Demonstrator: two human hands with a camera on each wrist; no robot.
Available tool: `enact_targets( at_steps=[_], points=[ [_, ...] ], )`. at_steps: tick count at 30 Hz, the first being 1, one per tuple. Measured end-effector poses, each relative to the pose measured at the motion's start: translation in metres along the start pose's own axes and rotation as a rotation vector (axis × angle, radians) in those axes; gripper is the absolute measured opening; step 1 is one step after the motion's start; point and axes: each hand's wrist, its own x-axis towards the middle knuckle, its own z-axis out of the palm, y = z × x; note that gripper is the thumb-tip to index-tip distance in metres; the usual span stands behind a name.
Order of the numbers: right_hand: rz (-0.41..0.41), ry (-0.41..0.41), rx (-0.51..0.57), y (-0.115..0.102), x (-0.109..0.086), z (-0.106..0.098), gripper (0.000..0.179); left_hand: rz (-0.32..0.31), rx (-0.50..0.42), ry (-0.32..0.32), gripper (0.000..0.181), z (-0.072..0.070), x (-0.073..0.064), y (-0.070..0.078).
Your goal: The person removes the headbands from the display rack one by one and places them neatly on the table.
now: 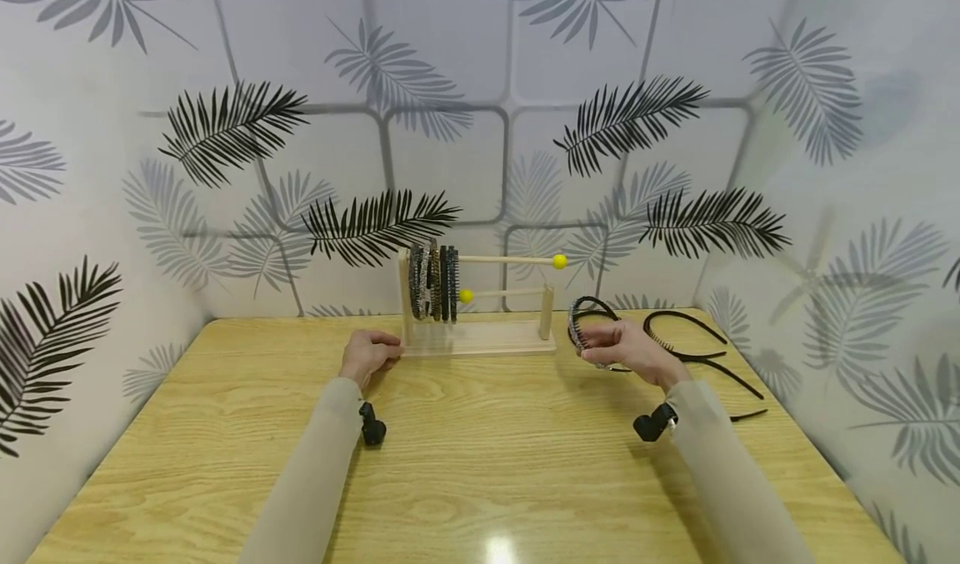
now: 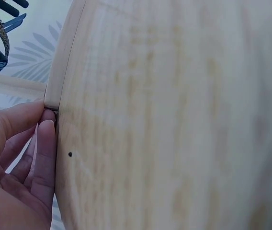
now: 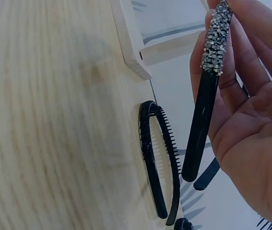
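Note:
My right hand pinches a headband with a band of silver sparkling stones and black ends, raised just right of a wooden rack. At the left end of the rack's base, my left hand grips the corner between thumb and fingers, seen close up in the left wrist view. Several dark and glittery headbands hang side by side at the left of the rack. Its two horizontal rods end in yellow balls.
Loose black headbands lie on the table's right side, near and partly behind my right arm. One toothed black headband shows in the right wrist view. The wood-grain table meets a leaf-patterned wall behind the rack.

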Motion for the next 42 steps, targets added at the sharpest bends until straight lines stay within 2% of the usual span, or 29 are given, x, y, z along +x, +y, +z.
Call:
enact_targets(
  at_steps=[7,16,28,37,42],
  points=[
    [0.013,-0.018,-0.005,0.008,-0.006,0.002,0.063,-0.005,0.002,-0.001,0.025,0.0,0.0,0.001],
    [0.037,-0.126,-0.091,0.014,-0.019,0.006,0.059,-0.003,0.0,0.001,0.025,0.0,0.0,0.0],
    [0.075,-0.163,-0.105,0.025,-0.027,0.011,0.052,-0.013,0.004,0.016,0.024,0.001,-0.001,0.0],
    [0.092,-0.203,-0.203,0.034,-0.027,0.01,0.05,-0.017,0.015,0.016,0.024,0.002,0.0,0.0],
    [0.097,-0.206,-0.21,0.032,-0.027,0.008,0.047,-0.014,0.01,0.016,0.024,0.001,0.001,0.001]
  ],
)
